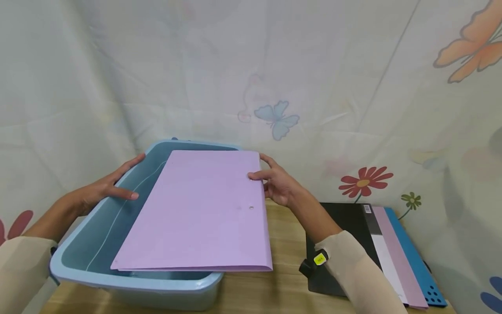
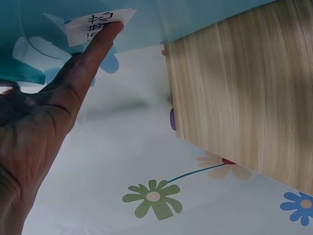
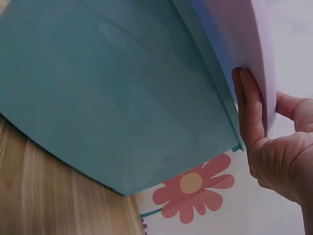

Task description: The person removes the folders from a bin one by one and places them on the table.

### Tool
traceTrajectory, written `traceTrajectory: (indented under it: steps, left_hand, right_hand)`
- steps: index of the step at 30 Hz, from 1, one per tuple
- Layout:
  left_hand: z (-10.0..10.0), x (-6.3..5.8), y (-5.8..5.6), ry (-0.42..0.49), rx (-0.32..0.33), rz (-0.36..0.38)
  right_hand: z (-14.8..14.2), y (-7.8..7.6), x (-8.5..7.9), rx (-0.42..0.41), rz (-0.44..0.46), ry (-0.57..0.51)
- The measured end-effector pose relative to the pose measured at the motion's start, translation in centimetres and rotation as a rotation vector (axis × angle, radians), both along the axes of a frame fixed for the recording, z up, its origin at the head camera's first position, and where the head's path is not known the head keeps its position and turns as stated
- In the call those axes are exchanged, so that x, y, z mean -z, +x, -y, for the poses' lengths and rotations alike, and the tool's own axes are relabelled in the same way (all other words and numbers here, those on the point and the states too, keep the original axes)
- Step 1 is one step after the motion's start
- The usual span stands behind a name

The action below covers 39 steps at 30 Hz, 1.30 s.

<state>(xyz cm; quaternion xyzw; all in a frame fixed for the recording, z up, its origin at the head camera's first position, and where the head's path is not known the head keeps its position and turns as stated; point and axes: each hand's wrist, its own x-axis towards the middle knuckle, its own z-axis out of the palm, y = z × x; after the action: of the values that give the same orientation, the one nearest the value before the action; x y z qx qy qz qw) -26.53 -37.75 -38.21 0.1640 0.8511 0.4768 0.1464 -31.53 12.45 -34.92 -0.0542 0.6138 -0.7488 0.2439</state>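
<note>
In the head view a lilac ring-binder-like folder [image 1: 204, 209] lies over the opening of a light blue plastic tub [image 1: 137, 283], its right side jutting past the rim. My right hand [image 1: 280, 183] holds the folder's right edge, thumb on top and fingers beneath. The right wrist view shows that hand [image 3: 279, 142] pinching the folder's edge [image 3: 266, 63] beside the tub's outer wall [image 3: 122, 98]. My left hand [image 1: 103, 189] grips the tub's left rim, thumb inside. Its fingers lie against the outer wall in the left wrist view, by a white label [image 2: 100, 24].
To the right, a black folder [image 1: 337, 253], a pink one [image 1: 400, 257] and a blue one [image 1: 415, 257] overlap on the wooden table [image 1: 290, 253]. A white curtain [image 1: 219, 78] printed with flowers and butterflies hangs behind. A dark wrist strap [image 1: 311, 264] sits at my right cuff.
</note>
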Motion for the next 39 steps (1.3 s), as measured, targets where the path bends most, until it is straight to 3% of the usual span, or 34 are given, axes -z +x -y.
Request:
traceTrajectory:
  steps: [13,39]
  left_hand:
    - [0.0,-0.3,0.2,-0.038,-0.004,-0.023]
    - [-0.3,0.0,0.4,-0.046,-0.026,-0.039]
  right_hand:
    - [-1.4,0.3,-0.8,-0.011,-0.017,-0.021]
    - [-5.7,0.5,0.0,-0.029,-0.060,-0.011]
